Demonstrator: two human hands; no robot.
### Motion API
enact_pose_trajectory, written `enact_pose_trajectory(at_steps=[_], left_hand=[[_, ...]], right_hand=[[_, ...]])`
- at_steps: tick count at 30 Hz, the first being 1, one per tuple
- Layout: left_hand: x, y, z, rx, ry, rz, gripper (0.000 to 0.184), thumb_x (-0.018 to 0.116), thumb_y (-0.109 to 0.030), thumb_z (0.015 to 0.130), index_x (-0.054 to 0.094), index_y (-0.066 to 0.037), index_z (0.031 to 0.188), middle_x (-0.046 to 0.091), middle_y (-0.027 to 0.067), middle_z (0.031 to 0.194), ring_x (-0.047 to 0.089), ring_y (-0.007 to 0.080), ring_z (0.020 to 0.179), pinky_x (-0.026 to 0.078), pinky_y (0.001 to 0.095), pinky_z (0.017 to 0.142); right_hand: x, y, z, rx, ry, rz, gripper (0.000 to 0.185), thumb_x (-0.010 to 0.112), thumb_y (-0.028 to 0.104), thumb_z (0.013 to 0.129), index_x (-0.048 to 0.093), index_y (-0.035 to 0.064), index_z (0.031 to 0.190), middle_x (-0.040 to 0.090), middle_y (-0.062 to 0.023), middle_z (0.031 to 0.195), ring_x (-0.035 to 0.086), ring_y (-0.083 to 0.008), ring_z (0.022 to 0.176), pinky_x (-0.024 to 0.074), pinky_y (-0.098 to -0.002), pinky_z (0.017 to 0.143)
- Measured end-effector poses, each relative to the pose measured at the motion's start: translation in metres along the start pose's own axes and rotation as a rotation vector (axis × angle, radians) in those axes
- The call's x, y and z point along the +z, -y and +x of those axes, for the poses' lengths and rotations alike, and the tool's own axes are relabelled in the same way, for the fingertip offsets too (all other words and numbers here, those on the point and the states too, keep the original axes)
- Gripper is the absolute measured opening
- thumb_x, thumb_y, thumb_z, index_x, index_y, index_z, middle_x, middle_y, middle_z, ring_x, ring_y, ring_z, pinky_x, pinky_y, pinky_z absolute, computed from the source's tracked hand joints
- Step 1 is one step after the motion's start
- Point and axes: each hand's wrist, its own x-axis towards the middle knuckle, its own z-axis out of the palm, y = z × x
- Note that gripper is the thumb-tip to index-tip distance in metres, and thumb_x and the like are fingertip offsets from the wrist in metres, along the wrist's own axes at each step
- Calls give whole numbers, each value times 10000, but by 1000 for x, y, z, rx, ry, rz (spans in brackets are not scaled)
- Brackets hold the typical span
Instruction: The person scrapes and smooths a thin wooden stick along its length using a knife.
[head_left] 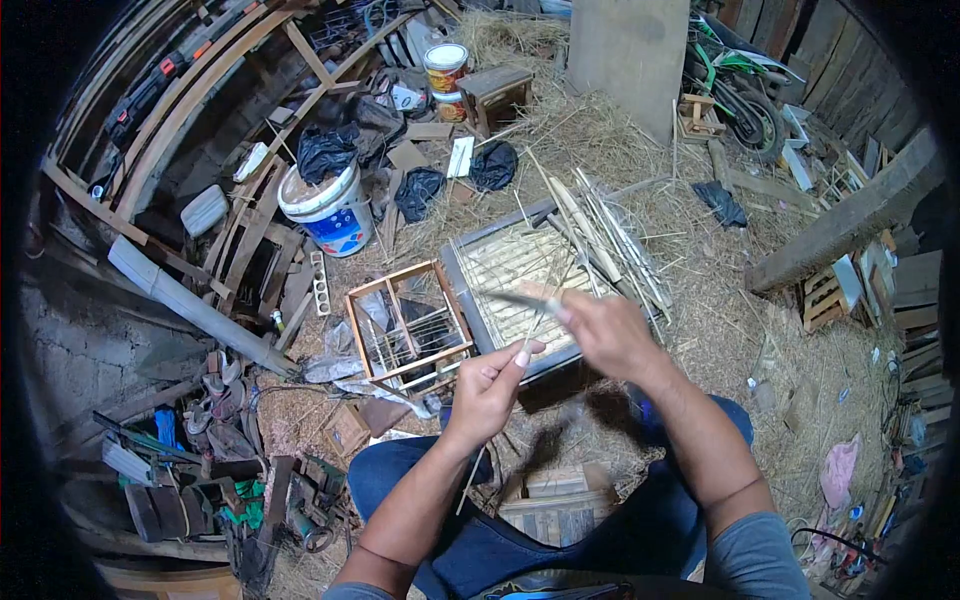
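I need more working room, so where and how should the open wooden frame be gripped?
Probably grip the wooden frame by its left top rail, the left hand coming down from above once free of its thin strip. That rail is slim and straight with open space inside to hook around; the opposite rail sits close beside the grey-edged table.

The right hand (608,332) could pass to the right of the table (465,290), over the straw floor (712,265). On the left, the frame (400,316) stands just beside it; behind this, the bucket (336,217) narrows the way. The sticks (583,218) obstruct the far right corner.
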Motion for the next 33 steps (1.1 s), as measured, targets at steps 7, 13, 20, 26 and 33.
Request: enact_pose_trajectory(at_steps=[7, 13, 20, 26, 33], left_hand=[[1, -3, -6, 23, 30, 39, 302, 535, -182, 1044, 697, 37, 1175, 563, -68, 751, 406, 8, 648, 324, 208, 564], [5, 0, -9, 69, 63, 47, 326, 550, -208, 1042, 683, 45, 1197, 652, -24, 798, 501, 17, 685, 412, 206, 605], [19, 4, -14, -5, 90, -52, 308, 547, -240, 1045, 711, 21, 1059, 501, -74, 598, 370, 6, 512, 294, 209, 475], [23, 8, -7, 11, 91, 154, 246, 560, -182, 1034, 690, 22, 989, 594, -8, 678, 524, 44, 607, 413, 228, 550], [30, 1, 9, 89, 61, 12, 290, 506, -200, 1057, 670, 35, 1012, 646, 47, 772, 597, 88, 677, 502, 253, 633]], right_hand=[[-2, 12, -10, -189, -92, 21, 283, 485, 358, 1020, 647, 127, 1011, 635, -121, 612, 649, -356, 562, 494, -463, 497], [-9, 18, -25, -167, 13, -1, 303, 492, 385, 1012, 594, 122, 900, 611, -134, 602, 636, -383, 570, 482, -491, 493], [-24, 16, -34, -67, -47, 14, 284, 503, 355, 1008, 572, 109, 883, 609, -157, 622, 626, -396, 585, 458, -513, 505], [-21, 17, -39, -76, 36, 54, 257, 536, 330, 989, 550, 98, 879, 614, -156, 619, 630, -392, 587, 462, -499, 512], [-30, 11, -23, -120, 59, 104, 246, 555, 314, 971, 547, 85, 881, 638, -152, 661, 642, -389, 613, 470, -492, 523]])
